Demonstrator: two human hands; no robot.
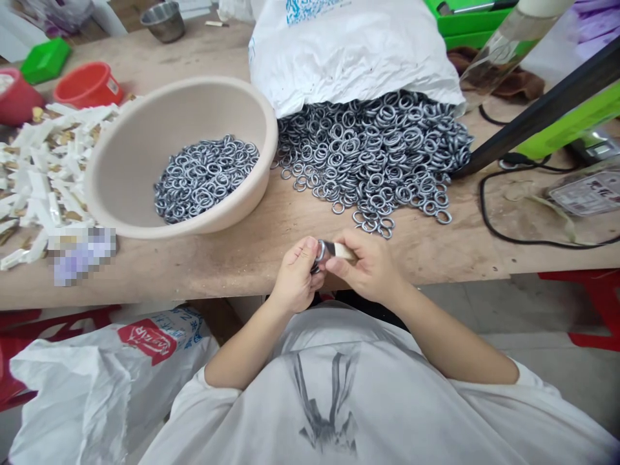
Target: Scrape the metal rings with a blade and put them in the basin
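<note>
At the table's front edge, my left hand (296,274) is closed on grey rings (321,250), pinched between thumb and fingers; how many it holds is hidden. My right hand (372,268) grips a small tool with a pale handle (344,251) and a dark front part that meets the rings. Fingers cover much of this tool, so its exact kind does not show. Just beyond the hands, a large heap of grey rings (368,155) spills from a white woven sack (349,58). To the left, a beige basin (126,148) contains a smaller pile of similar rings (206,177).
White and brown pieces (43,174) cover the table's left side, near a red bowl (87,85) and a green tray (46,59). On the right are a slanted black bar (542,113), a clear bottle (508,48) and a black cable (504,232). Another sack (87,387) lies below.
</note>
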